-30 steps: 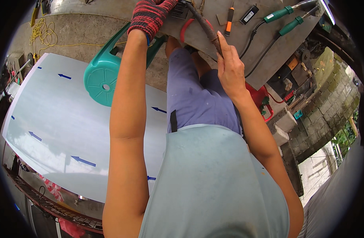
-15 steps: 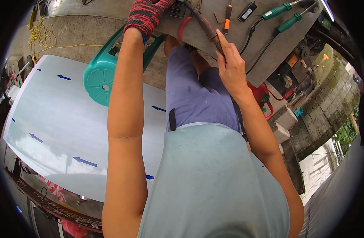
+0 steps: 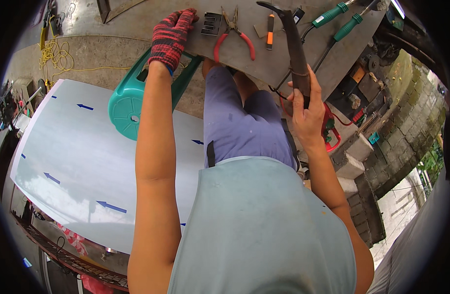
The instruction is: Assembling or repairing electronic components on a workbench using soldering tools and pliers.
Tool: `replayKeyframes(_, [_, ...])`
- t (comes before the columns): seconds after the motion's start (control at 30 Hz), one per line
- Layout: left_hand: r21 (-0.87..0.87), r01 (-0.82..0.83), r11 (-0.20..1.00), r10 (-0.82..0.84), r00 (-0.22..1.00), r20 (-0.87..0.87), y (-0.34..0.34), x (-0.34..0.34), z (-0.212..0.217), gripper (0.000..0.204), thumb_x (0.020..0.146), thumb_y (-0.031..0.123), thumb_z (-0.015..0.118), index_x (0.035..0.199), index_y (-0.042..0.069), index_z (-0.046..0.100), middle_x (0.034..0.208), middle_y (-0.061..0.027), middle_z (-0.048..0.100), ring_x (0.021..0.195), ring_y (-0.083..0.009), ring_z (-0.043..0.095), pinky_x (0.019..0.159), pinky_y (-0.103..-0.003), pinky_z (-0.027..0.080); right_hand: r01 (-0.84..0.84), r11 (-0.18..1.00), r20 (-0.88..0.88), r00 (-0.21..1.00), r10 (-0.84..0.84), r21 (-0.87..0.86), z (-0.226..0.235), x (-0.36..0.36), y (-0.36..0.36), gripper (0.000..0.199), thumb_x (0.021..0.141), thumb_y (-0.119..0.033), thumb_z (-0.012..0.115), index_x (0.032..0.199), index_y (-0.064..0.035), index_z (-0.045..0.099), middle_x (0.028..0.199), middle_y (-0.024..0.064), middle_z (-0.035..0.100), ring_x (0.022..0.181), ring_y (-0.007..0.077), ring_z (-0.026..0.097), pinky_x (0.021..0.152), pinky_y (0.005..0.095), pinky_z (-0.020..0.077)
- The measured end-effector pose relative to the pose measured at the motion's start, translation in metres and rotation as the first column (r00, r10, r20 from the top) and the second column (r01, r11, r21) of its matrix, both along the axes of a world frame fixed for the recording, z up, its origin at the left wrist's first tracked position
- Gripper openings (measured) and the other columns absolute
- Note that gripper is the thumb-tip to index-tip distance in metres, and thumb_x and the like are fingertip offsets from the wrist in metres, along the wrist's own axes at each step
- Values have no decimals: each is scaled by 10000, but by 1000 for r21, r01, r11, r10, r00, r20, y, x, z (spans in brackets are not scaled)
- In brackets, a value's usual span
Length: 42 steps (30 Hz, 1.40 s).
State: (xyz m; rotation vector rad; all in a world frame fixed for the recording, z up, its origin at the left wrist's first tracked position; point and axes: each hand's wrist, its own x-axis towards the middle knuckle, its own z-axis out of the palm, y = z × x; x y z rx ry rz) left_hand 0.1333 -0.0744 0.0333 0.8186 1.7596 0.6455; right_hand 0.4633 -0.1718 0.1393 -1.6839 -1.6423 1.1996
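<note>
"Item one, from where you stand?"

"Hammer [image 3: 297, 51]: dark, narrow curved head. Location: the right hand [image 3: 308, 117], closed about the handle's lower end, thumb on the near side. Shaft points forward; head lies ahead and left of that hand. Whether it clears the worktop [image 3: 269, 63], cannot be told."

"Item two?"

"Left hand [image 3: 172, 40]: red-and-black glove, fingers close together, slightly bent, at the worktop's near edge. Anything under the palm: cannot tell. Just right of its fingers, one metal piece [image 3: 212, 29], dark, slotted. Farther right, pliers [image 3: 232, 27], red handles, tips forward."

"Remaining stock?"

"Cutter [image 3: 270, 38]: orange and black, left of the hammer's shaft. Green handles [image 3: 331, 14], two, cabled, ahead and right of the right hand. Stool [image 3: 121, 111]: green, partly behind the left forearm."

"Notes on handling?"

"Grip: low on the handle, so the head probably feels heavy; all fingers wrapped, thumb crossed over, should steady it. Head: its point is best turned away from the glove, the left hand outside its arc. Right hand: bare; a matching glove seems prudent. Pliers and cutter: close to the head's side; better moved apart, I judge, for room."
</note>
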Motion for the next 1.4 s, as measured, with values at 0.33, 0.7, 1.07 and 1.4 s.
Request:
replayKeyframes(0.33, [149,-164,975,164,986,10,-31,19,-2,275,1043,219,614,1200,13,707,1079,-81,747,943,-134,678,888,-292,536,300,949,15,953,-303,100,19,66,-13,423,1077,-102,513,1472,-4,398,1138,113,687,855,123,622,759,286,539])
replayKeyframes(0.7, [25,-72,997,71,997,41,-45,-37,-49,268,1042,275,640,1209,69,678,1106,-26,718,985,-121,657,905,-286,524,701,596,181,576,-797,391,-38,270,8,380,1078,-206,522,1380,21,477,1177,200,693,950,306,696,845,415,546])
replayKeyframes(1.07, [-30,-66,997,64,996,-64,-28,-63,-56,217,1015,278,670,1120,88,662,984,5,678,830,-105,579,744,-283,487,636,543,567,196,-800,548,-169,503,37,381,1019,-263,595,1357,-89,565,1222,173,630,1152,408,587,956,536,471])
replayKeyframes(1.4, [-14,-158,987,155,981,-115,-39,-134,-86,185,1017,274,650,1070,96,651,857,26,602,754,-88,537,682,-256,453,754,546,610,249,-752,365,-217,530,44,406,1040,-330,562,1422,-195,537,1322,97,604,1225,354,594,964,594,442])
